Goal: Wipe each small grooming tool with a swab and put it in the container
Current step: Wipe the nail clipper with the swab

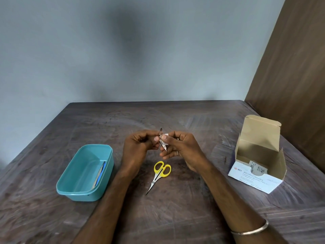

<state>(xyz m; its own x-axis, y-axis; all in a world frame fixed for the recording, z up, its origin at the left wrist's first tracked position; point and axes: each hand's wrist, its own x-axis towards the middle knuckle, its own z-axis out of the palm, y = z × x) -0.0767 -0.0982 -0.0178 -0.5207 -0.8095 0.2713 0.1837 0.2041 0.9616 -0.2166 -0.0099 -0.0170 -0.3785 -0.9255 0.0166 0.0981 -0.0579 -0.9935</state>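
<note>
1. Fingers (164, 137) of both hands are curled: left hand (139, 145) pinches the clipper (163, 144), right hand (181, 148) presses a swab (165, 135) on it, above the table (193, 199).
2. One scissors (159, 175) lies below.
3. One container (84, 173) at left holds a file (100, 175).
4. One box (258, 155) stands right.

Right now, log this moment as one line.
step: wiping | left hand: holds nail clipper | right hand: pinches swab | scissors: on table | container: one tool
</note>
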